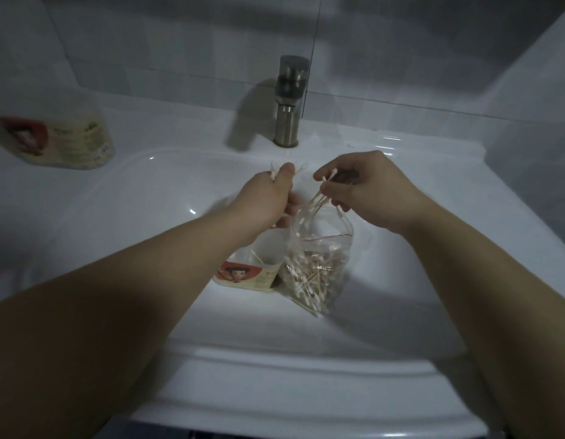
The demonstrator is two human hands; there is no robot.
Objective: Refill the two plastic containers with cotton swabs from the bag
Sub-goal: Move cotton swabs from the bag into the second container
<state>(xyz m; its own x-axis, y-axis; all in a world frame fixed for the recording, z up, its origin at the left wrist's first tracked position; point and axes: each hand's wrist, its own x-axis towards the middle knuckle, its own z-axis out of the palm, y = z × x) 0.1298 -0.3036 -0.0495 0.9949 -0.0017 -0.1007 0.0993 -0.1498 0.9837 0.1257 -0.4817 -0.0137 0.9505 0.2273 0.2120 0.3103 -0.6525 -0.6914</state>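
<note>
Just above the bag (319,267), your left grip (271,198) and right grip (363,191) each pinch cotton swabs (316,201), probably light, stiff and slippery, so hold them bunched mid-stick.

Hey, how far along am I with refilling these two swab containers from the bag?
Early on. Done: unclear, the counter container is too blurred to judge its fill. In hand: the left hand and right hand each pinch a bunch of cotton swabs above the bag. Left: the sink container shows only a stray swab or two, and the bag holds plenty.
</note>
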